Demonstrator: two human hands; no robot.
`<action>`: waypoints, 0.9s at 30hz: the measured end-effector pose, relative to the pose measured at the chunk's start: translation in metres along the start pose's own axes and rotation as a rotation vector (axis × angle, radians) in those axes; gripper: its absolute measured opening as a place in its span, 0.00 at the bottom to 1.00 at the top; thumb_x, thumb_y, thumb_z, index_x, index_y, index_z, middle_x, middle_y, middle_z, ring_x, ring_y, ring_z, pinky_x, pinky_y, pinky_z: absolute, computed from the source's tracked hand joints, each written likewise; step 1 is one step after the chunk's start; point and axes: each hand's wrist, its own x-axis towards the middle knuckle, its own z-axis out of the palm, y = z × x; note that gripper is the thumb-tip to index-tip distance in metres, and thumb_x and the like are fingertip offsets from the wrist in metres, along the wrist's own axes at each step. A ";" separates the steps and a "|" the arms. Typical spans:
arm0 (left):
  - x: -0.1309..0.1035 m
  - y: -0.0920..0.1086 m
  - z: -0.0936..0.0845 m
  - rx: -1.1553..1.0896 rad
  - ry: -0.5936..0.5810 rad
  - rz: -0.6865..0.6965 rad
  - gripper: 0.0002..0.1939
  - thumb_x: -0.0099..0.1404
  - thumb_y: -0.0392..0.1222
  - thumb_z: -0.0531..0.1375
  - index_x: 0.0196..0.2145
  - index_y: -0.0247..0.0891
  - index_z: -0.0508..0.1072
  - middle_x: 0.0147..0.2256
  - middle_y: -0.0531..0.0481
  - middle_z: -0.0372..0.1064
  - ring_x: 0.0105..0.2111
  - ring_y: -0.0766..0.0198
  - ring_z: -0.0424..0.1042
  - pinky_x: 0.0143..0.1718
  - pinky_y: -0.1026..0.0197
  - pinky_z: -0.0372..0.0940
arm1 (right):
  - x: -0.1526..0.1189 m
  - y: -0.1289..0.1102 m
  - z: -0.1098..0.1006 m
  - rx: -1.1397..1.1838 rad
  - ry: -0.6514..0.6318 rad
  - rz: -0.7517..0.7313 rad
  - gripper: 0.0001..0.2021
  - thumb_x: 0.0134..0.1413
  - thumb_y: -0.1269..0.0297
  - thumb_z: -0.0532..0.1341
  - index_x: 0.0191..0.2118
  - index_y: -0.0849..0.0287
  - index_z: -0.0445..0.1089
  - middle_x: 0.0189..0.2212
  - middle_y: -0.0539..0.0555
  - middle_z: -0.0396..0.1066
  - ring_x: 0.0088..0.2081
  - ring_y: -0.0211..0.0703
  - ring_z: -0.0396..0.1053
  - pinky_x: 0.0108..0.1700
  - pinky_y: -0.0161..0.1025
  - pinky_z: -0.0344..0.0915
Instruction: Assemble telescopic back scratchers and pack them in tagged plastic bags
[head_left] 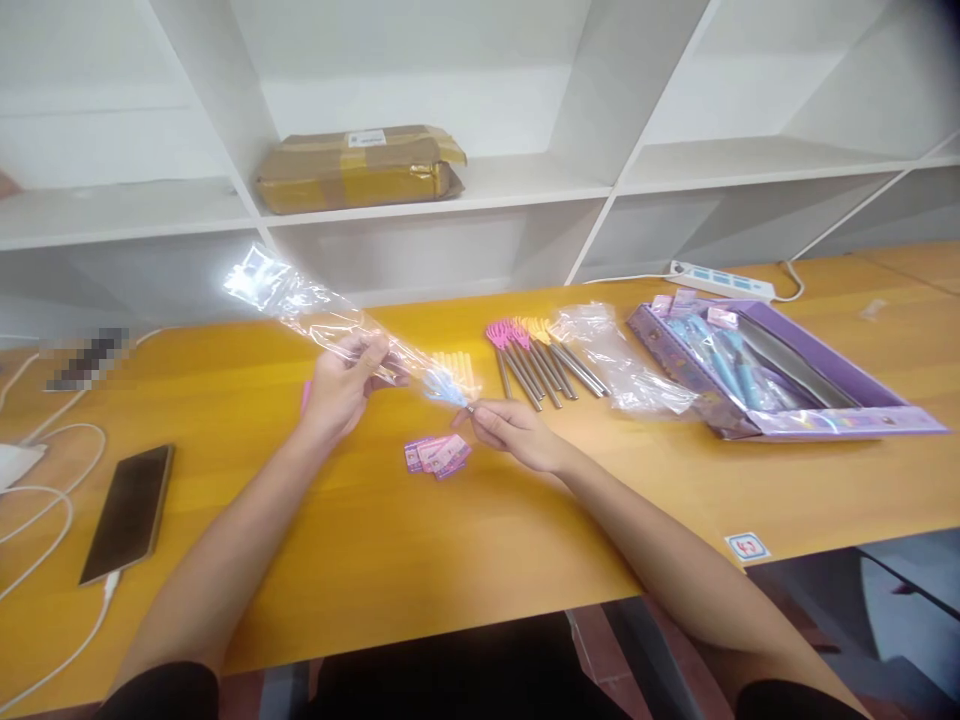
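My left hand point(346, 385) pinches a long clear plastic bag point(322, 312), which stretches up to the left and catches the light. A light blue claw-shaped head point(444, 386) lies at the bag's lower right end. My right hand point(517, 432) is closed on the metal handle just below that blue head. Whether the head is fully inside the bag I cannot tell. Under my hands, small pink and purple cards point(438, 455) lie on the table. Pink claw-headed sticks point(517, 350) and yellow ones point(553, 345) with metal handles lie beyond my right hand.
Clear bags point(626, 360) lie beside a purple open box point(817, 425) holding blue items in plastic. A phone point(127, 512) with a white cable is at left. A power strip point(721, 281) sits at the back, and a taped carton point(360, 170) rests on the shelf.
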 end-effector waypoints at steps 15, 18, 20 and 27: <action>-0.011 -0.029 0.024 0.025 -0.132 -0.063 0.25 0.48 0.46 0.81 0.41 0.36 0.82 0.38 0.46 0.81 0.41 0.58 0.81 0.46 0.56 0.78 | 0.004 0.006 0.005 0.026 0.062 0.075 0.43 0.71 0.51 0.61 0.78 0.59 0.38 0.31 0.48 0.78 0.22 0.34 0.59 0.27 0.35 0.58; -0.009 -0.023 0.022 -0.018 -0.032 -0.019 0.23 0.50 0.47 0.80 0.40 0.36 0.81 0.37 0.47 0.81 0.38 0.61 0.80 0.42 0.60 0.78 | 0.004 0.005 0.003 -0.047 0.125 0.127 0.39 0.70 0.45 0.60 0.75 0.58 0.46 0.29 0.46 0.74 0.23 0.36 0.62 0.27 0.35 0.59; -0.004 -0.018 0.016 -0.078 0.048 0.022 0.22 0.52 0.47 0.79 0.41 0.37 0.81 0.38 0.49 0.81 0.37 0.64 0.80 0.40 0.63 0.77 | 0.005 0.005 -0.001 -0.111 0.203 0.154 0.30 0.69 0.41 0.59 0.65 0.58 0.60 0.25 0.44 0.67 0.24 0.36 0.60 0.27 0.35 0.56; 0.006 -0.013 0.002 -0.197 0.107 0.074 0.22 0.53 0.46 0.80 0.43 0.37 0.80 0.39 0.49 0.81 0.37 0.64 0.81 0.42 0.60 0.80 | 0.008 0.004 -0.003 -0.204 0.274 0.072 0.27 0.69 0.35 0.54 0.31 0.56 0.64 0.24 0.46 0.55 0.26 0.37 0.53 0.30 0.37 0.51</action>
